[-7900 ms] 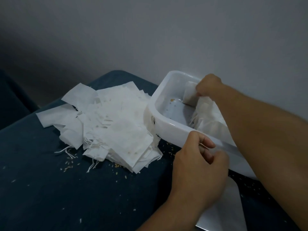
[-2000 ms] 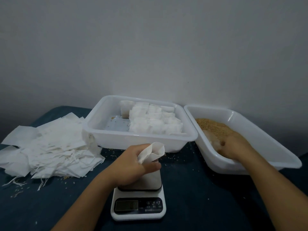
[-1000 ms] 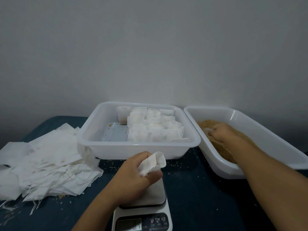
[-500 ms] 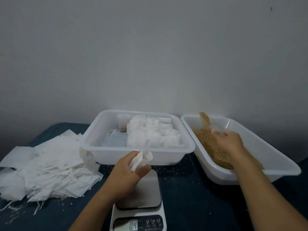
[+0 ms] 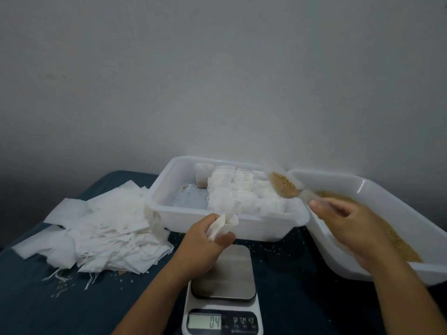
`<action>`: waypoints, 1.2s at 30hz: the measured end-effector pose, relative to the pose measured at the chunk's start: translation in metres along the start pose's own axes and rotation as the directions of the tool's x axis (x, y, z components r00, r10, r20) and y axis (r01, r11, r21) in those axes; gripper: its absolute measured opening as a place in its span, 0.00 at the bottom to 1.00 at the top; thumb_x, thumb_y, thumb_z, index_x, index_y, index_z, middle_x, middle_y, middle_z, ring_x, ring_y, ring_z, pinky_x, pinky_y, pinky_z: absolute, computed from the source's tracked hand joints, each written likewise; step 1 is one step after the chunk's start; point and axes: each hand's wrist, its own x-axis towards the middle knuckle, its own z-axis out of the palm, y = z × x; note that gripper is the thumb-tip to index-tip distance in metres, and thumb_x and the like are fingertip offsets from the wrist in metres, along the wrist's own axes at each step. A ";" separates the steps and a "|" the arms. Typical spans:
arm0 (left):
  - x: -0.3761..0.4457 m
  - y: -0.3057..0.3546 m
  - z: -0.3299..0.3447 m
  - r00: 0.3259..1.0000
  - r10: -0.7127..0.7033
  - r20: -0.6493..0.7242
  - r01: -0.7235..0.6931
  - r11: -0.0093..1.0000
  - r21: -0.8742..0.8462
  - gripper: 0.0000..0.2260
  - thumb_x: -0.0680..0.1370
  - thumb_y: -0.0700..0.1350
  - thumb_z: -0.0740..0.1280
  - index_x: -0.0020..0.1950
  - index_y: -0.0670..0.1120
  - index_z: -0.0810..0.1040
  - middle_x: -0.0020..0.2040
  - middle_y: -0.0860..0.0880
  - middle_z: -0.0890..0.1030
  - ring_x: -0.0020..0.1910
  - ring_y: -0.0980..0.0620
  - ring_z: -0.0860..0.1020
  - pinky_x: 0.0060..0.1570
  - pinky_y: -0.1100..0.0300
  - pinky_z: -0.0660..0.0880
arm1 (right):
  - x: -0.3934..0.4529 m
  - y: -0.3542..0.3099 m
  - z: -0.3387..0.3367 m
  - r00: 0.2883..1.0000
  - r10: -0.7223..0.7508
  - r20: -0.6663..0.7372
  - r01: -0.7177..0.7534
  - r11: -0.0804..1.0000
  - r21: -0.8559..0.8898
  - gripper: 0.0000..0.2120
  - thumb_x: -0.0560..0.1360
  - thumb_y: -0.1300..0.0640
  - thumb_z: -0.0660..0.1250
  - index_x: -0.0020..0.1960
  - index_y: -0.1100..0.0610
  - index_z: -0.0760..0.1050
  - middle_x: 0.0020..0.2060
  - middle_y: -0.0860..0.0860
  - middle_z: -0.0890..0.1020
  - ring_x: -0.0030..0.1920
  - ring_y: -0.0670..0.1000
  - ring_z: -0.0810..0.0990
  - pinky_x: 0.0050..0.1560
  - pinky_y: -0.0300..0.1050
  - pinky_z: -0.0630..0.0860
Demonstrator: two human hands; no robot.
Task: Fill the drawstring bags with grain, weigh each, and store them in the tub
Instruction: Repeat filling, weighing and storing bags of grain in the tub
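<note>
Head view: small white drawstring bag (image 5: 222, 224), mouth open, crumpled in left hand (image 5: 205, 245)

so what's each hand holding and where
Left hand grips an open bag below its mouth; right hand holds a spoon of grain by its handle.

Open white bag (image 5: 223, 224) upright above scale; grain-heaped spoon (image 5: 284, 188) beside.

This looks like a plain room in a home used for small hand packing rather than a fitted workshop. A bare grey wall (image 5: 217, 81) stands close behind a worktop (image 5: 290, 274) covered in dark blue cloth. On it sit a small digital kitchen scale (image 5: 223, 308), white plastic tubs (image 5: 242, 228) and a loose heap of empty bags (image 5: 101, 228).
</note>
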 end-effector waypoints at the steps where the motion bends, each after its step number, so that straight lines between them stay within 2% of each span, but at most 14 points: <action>1: 0.000 0.000 0.000 1.000 -0.005 -0.002 0.005 1.000 0.007 0.08 0.76 0.55 0.74 0.52 0.64 0.79 0.46 0.55 0.84 0.39 0.59 0.80 0.43 0.57 0.79 | -0.004 -0.003 0.000 0.997 -0.006 0.076 0.008 1.000 -0.023 0.10 0.67 0.35 0.76 0.48 0.29 0.85 0.45 0.33 0.87 0.43 0.32 0.83 0.44 0.39 0.73; 4: 0.000 -0.001 -0.001 0.999 -0.019 -0.029 0.020 1.000 0.016 0.08 0.76 0.53 0.74 0.52 0.63 0.80 0.47 0.58 0.84 0.45 0.56 0.82 0.49 0.55 0.81 | -0.014 -0.011 -0.003 0.975 -0.001 0.222 0.023 0.995 -0.094 0.12 0.67 0.37 0.76 0.50 0.34 0.86 0.48 0.35 0.87 0.47 0.33 0.84 0.48 0.40 0.73; 7: 0.001 -0.002 -0.002 0.997 -0.032 -0.064 0.032 0.999 0.007 0.07 0.76 0.52 0.75 0.53 0.58 0.82 0.48 0.56 0.85 0.47 0.54 0.82 0.52 0.51 0.80 | -0.014 -0.016 -0.010 0.960 0.010 0.280 0.034 0.988 -0.151 0.14 0.66 0.36 0.76 0.51 0.34 0.87 0.49 0.37 0.88 0.50 0.35 0.84 0.56 0.46 0.77; 10: 0.001 -0.001 -0.002 0.996 -0.035 -0.087 0.035 0.999 -0.006 0.08 0.76 0.51 0.76 0.54 0.56 0.82 0.48 0.54 0.86 0.48 0.51 0.83 0.52 0.50 0.80 | -0.013 -0.019 -0.018 0.946 0.017 0.325 0.060 0.972 -0.225 0.19 0.64 0.29 0.78 0.52 0.35 0.86 0.50 0.39 0.88 0.51 0.40 0.85 0.64 0.52 0.78; 13: 0.001 0.001 -0.002 0.994 -0.047 -0.096 0.050 0.999 0.023 0.07 0.76 0.51 0.75 0.52 0.55 0.82 0.47 0.52 0.85 0.46 0.48 0.82 0.49 0.50 0.80 | -0.011 -0.023 -0.023 0.933 0.012 0.359 0.118 0.935 -0.336 0.28 0.57 0.20 0.72 0.53 0.31 0.85 0.48 0.38 0.87 0.48 0.42 0.85 0.59 0.53 0.80; 15: 0.001 0.000 -0.002 0.995 -0.038 -0.094 0.044 0.998 0.054 0.05 0.76 0.51 0.75 0.50 0.56 0.81 0.45 0.54 0.84 0.43 0.51 0.81 0.43 0.56 0.78 | -0.008 -0.027 -0.025 0.923 0.011 0.384 0.139 0.922 -0.361 0.28 0.58 0.19 0.72 0.52 0.31 0.85 0.47 0.38 0.87 0.47 0.42 0.85 0.56 0.53 0.80; 17: -0.001 0.001 -0.002 0.997 -0.006 -0.080 0.016 0.993 0.114 0.05 0.76 0.50 0.75 0.48 0.56 0.79 0.42 0.56 0.83 0.39 0.57 0.79 0.37 0.66 0.74 | -0.006 -0.032 -0.025 0.914 0.010 0.406 0.156 0.915 -0.373 0.22 0.61 0.23 0.74 0.51 0.31 0.86 0.46 0.38 0.87 0.46 0.41 0.85 0.56 0.51 0.80; 19: -0.003 0.001 0.000 0.997 0.037 -0.064 -0.026 0.985 0.169 0.06 0.76 0.49 0.75 0.48 0.56 0.79 0.43 0.58 0.82 0.41 0.60 0.79 0.37 0.70 0.72 | -0.005 -0.040 -0.025 0.901 0.018 0.432 0.156 0.918 -0.363 0.17 0.62 0.30 0.75 0.49 0.33 0.86 0.45 0.39 0.88 0.45 0.40 0.85 0.53 0.46 0.79; 22: -0.006 0.002 0.002 0.995 0.081 -0.050 -0.069 0.978 0.199 0.06 0.77 0.48 0.75 0.49 0.55 0.79 0.45 0.60 0.83 0.45 0.61 0.79 0.41 0.70 0.73 | -0.005 -0.053 -0.024 0.877 0.032 0.479 0.167 0.915 -0.367 0.13 0.64 0.35 0.76 0.47 0.33 0.87 0.44 0.40 0.88 0.45 0.39 0.85 0.48 0.38 0.74; 25: -0.006 0.004 0.002 0.994 0.102 -0.034 -0.092 0.971 0.220 0.07 0.76 0.47 0.76 0.48 0.55 0.78 0.45 0.60 0.82 0.46 0.62 0.78 0.42 0.72 0.71 | -0.003 -0.064 -0.024 0.856 0.045 0.516 0.199 0.890 -0.409 0.11 0.64 0.35 0.77 0.46 0.33 0.87 0.43 0.38 0.88 0.45 0.37 0.84 0.46 0.35 0.72; 30: -0.007 0.005 0.002 0.992 0.129 -0.002 -0.124 0.960 0.250 0.07 0.77 0.49 0.75 0.51 0.54 0.79 0.48 0.58 0.82 0.48 0.63 0.78 0.42 0.73 0.72 | 0.003 -0.076 -0.023 0.845 0.044 0.532 0.246 0.853 -0.461 0.14 0.61 0.32 0.75 0.46 0.32 0.86 0.41 0.35 0.87 0.45 0.34 0.82 0.45 0.34 0.71; 36: -0.008 0.007 0.003 0.991 0.128 0.029 -0.131 0.957 0.259 0.08 0.78 0.50 0.75 0.54 0.53 0.80 0.51 0.56 0.83 0.49 0.59 0.79 0.48 0.64 0.76 | 0.006 -0.086 -0.024 0.838 0.067 0.542 0.261 0.823 -0.505 0.13 0.63 0.32 0.76 0.46 0.32 0.86 0.43 0.35 0.87 0.46 0.35 0.83 0.50 0.40 0.76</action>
